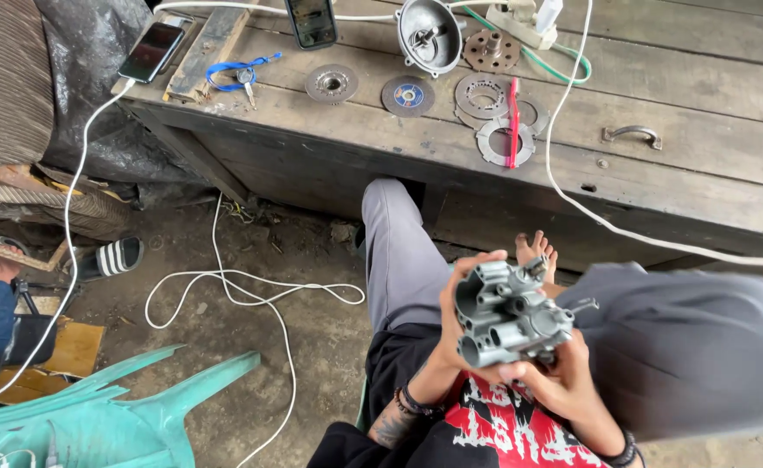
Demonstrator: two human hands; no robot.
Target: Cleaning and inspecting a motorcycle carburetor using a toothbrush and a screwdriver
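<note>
You have both hands closed around a grey metal carburetor body [507,314] over your lap — left hand [455,334] gripping its side, right hand [559,381] cupping it underneath. Beyond your knees, the wooden worktop [685,130] carries grinding discs [407,94] — and a red-handled tool [513,121].

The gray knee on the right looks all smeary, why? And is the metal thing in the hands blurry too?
In the head view, the gray knee is close to the camera and soft with blur; the metal part in the left hand and right hand is a little soft too; the wooden bench looks sharp in even daylight.
</note>
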